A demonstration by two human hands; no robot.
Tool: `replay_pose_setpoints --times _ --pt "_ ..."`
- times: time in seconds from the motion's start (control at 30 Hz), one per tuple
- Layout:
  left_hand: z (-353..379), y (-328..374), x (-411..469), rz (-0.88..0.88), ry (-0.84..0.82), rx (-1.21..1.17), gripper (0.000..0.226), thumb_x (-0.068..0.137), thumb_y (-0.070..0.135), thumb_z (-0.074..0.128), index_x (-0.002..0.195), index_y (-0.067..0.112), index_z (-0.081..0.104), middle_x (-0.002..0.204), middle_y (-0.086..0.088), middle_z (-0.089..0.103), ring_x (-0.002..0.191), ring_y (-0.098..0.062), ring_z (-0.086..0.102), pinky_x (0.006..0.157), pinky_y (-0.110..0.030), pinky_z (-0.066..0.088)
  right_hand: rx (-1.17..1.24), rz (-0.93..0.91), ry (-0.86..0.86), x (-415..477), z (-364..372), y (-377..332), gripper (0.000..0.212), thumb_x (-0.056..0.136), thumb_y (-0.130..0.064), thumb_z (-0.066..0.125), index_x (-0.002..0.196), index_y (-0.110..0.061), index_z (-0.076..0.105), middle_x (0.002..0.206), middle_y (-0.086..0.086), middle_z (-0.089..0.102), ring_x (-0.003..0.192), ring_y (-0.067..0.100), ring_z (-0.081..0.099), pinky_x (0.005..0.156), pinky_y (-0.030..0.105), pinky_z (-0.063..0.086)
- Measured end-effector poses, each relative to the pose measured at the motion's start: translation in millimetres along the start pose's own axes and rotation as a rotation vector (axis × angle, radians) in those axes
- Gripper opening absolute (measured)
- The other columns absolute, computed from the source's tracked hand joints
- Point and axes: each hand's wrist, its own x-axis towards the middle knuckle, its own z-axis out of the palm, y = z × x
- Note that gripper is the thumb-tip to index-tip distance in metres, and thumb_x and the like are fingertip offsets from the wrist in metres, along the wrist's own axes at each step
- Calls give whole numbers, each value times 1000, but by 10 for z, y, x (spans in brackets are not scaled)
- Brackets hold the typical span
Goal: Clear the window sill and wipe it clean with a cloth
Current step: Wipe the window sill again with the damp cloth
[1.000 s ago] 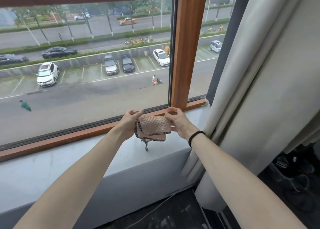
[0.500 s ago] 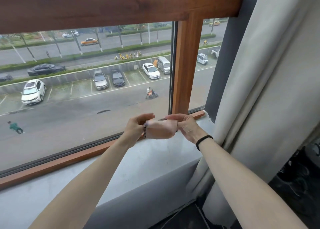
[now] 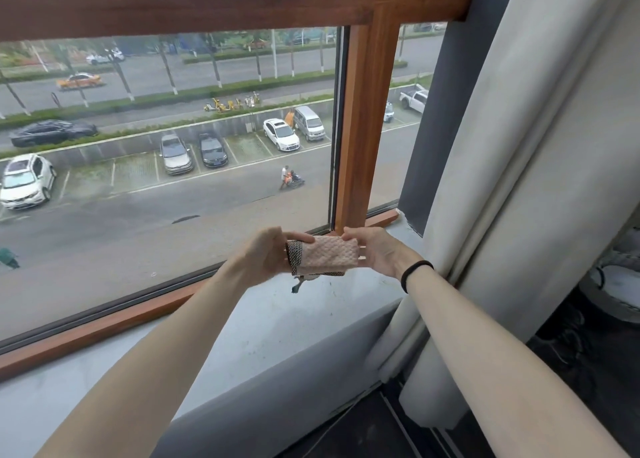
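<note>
Your folded cloth [image 3: 327,256], edge-on a moment ago, now shows its pink face above the window sill [image 3: 270,336], your left hand [image 3: 266,260] curled round its 9 o'clock end, your right hand [image 3: 375,253] pinching the 3 o'clock end. The curtain [image 3: 519,180] at 3 o'clock covers the sill's end; a wooden post [image 3: 367,128] stands at 12.

window sill [image 3: 249,340] open for passage leftward beneath the arms, glass pane [image 3: 173,198] and wooden rail [image 3: 104,327] wall off its far edge, mullion [image 3: 367,128] just behind left hand [image 3: 266,256] and right hand [image 3: 374,253] gripping cloth [image 3: 329,255], curtain [image 3: 519,215] crowds sill's right end
</note>
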Motion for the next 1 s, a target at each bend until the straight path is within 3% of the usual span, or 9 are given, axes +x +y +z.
replay_pose_setpoints --times 0.1,0.17,0.23,0.3,0.43,0.7,0.83,0.9,1.0 --pt "101 -154 88 -12 15 55 25 91 23 54 94 1 66 94 -18 64 77 -24 63 66 -32 58 -78 -5 70 69 -44 142 14 86 -3 65 96 -9 57 89 7 62 74 15 62 57 27 53" --pt "98 -338 227 52 189 585 8 81 14 69 87 8 68 101 -14 61 85 -24 60 81 -40 52 -278 -2 163 117 -94 240 24 84 -5 66 105 -12 54 94 4 56 88 18 58 74 31 53" --pt "84 -534 347 165 335 1295 16 80 15 71 95 18 70 123 -8 52 111 -24 51 98 -41 37 -573 -62 319 158 -184 310 27 85 -11 64 111 -11 56 103 3 52 100 19 51 84 28 42" --pt "103 -692 410 285 270 1577 29 85 20 65 114 24 65 136 -4 44 126 -21 40 104 -37 26 -769 -149 472 208 -292 353 20 87 -11 58 107 -7 61 109 8 58 102 21 52 80 22 37" --pt "155 -962 516 346 78 1783 35 95 31 48 130 28 49 141 -2 39 125 -26 39 95 -37 39 -904 -138 645 208 -509 386 22 85 -6 47 101 -8 62 114 11 60 109 27 54 85 28 41" --pt "602 -1334 920 441 0 1929 68 88 51 -1 143 28 31 152 -11 26 129 -34 31 101 -45 29 -1236 -136 803 -59 -1009 586 28 85 2 41 107 -4 57 117 14 48 111 31 45 87 32 37" --pt "712 -1222 1336 559 -63 1908 45 99 27 25 142 22 36 153 -6 27 127 -33 35 99 -44 34 -947 -40 814 -190 -1336 586 33 84 -1 44 115 -4 56 118 12 52 109 31 50 82 28 37" --pt "807 -1147 1543 542 17 1923 49 93 6 39 140 18 36 154 -8 24 119 -35 41 93 -43 39 -701 -14 792 -235 -1515 572 35 85 -2 45 119 -5 53 113 10 56 105 28 54 78 26 38" --pt "1101 -1189 1815 508 183 1857 51 86 -4 37 134 13 34 147 -14 31 100 -36 47 84 -42 38 -708 -24 738 -299 -1685 619 30 88 -5 43 113 -10 59 103 6 62 90 18 53 76 21 37"
